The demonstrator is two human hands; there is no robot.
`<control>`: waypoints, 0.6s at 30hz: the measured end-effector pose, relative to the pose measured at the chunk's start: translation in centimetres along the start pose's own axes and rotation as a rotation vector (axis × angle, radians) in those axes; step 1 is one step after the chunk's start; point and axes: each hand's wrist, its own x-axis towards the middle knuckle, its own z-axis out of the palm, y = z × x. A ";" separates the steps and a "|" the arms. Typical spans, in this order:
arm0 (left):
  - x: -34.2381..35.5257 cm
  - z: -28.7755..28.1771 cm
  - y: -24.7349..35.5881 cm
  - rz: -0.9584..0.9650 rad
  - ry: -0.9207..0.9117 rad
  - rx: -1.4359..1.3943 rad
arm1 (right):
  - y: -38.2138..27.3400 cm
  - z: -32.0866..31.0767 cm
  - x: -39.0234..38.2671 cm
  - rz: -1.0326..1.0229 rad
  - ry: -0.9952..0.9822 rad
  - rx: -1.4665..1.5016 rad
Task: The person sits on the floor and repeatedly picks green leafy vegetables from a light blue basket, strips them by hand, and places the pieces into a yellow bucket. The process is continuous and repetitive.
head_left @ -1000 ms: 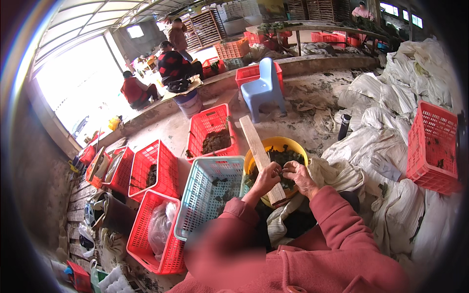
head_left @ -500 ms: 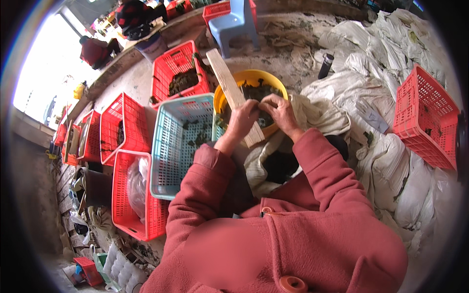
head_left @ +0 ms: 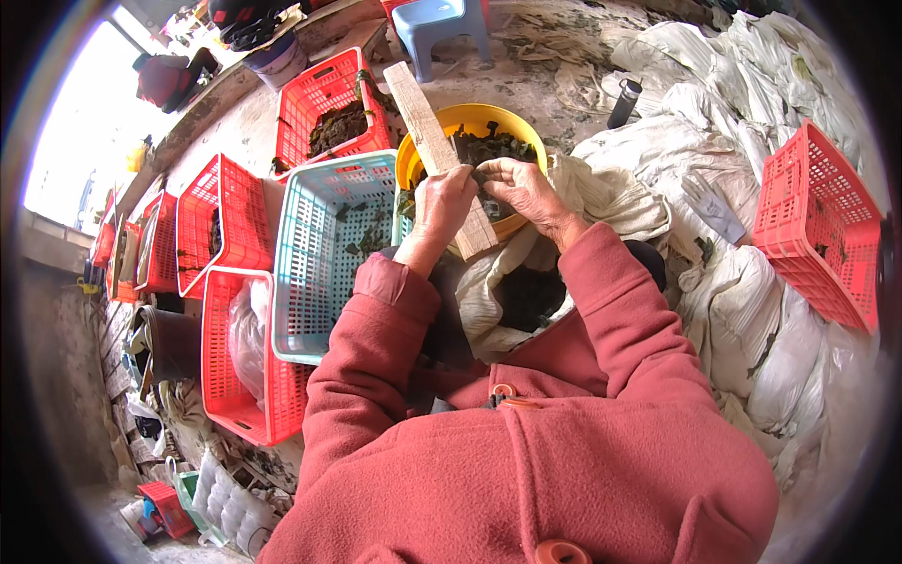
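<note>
A yellow tub holds dark green leafy pieces, and a wooden plank lies across its left side. Over the plank my left hand is closed, its fingers curled in; what it grips is hidden. Just right of it, above the tub's near part, my right hand has thumb and fingers pinched together. Something dark shows between the two hands, too small to make out. Below the tub a whitish sack gapes, dark inside.
To the left stand a pale green crate with leafy scraps and several red crates, one holding a dark heap. White sacking covers the right side, with a glove, a black bottle and a red crate. A blue stool stands ahead.
The view has shifted, so the tub and crates sit higher in the picture. My hands have drawn slightly apart, and the left one now rests over the plank, closed.
</note>
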 end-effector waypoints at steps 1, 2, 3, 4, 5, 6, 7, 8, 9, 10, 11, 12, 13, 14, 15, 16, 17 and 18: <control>0.1 -0.1 0.0 -0.019 -0.021 0.012 | 0.0 0.0 -0.1 -0.013 -0.006 -0.023; 0.2 -0.2 0.1 -0.040 0.037 0.016 | 0.0 0.0 -0.2 -0.017 -0.004 -0.047; 0.4 -0.3 -0.1 -0.060 0.070 0.021 | 0.1 -0.2 -0.3 -0.032 -0.011 -0.062; 0.5 -0.4 -0.2 -0.084 0.115 0.035 | 0.3 -0.3 -0.5 -0.032 -0.012 -0.114; 0.6 -0.5 -0.3 -0.083 0.129 0.029 | 0.5 -0.7 -0.6 -0.045 -0.021 -0.159; 0.7 -0.6 -0.4 -0.194 0.076 -0.083 | 0.8 -1.1 -0.7 -0.059 -0.030 -0.207; 0.6 -0.6 -0.5 -0.310 0.055 -0.182 | 1.2 -1.2 -0.5 -0.080 -0.033 -0.208; 0.8 -0.7 -0.6 -0.409 0.021 -0.285 | 1.6 -1.4 -0.5 -0.047 -0.037 -0.221; 0.6 -1.1 -0.7 -0.455 -0.014 -0.410 | 2.0 -1.4 -0.4 -0.073 -0.049 -0.216; 0.6 -1.7 -1.1 -0.545 -0.071 -0.595 | 2.2 -1.6 0.1 -0.110 -0.046 -0.226; 0.8 -1.6 -0.9 -0.713 -0.068 -0.770 | 2.6 -1.4 0.2 -0.106 -0.024 -0.128; 1.0 -2.1 -1.2 -0.729 -0.127 -0.799 | 2.8 -1.2 0.2 -0.073 0.002 -0.014; 1.1 -1.8 -0.8 -0.672 -0.047 -0.825 | 2.8 -1.3 0.5 -0.164 0.047 -0.146; 1.2 -1.9 -0.8 -0.658 -0.051 -0.872 | 2.9 -1.3 0.5 -0.172 0.105 -0.234; 1.3 -1.7 -0.6 -0.578 -0.083 -0.780 | 2.9 -1.4 0.6 -0.120 0.072 -0.170; 1.1 -1.6 -0.4 -0.507 -0.174 -0.828 | 2.9 -1.4 0.5 -0.002 0.054 -0.047; 1.0 -1.1 0.1 -0.267 -0.162 -0.712 | 3.0 -1.3 0.5 -0.006 0.024 -0.059; 0.8 -0.6 0.6 -0.171 -0.180 -0.603 | 3.0 -1.3 0.5 0.002 -0.036 0.024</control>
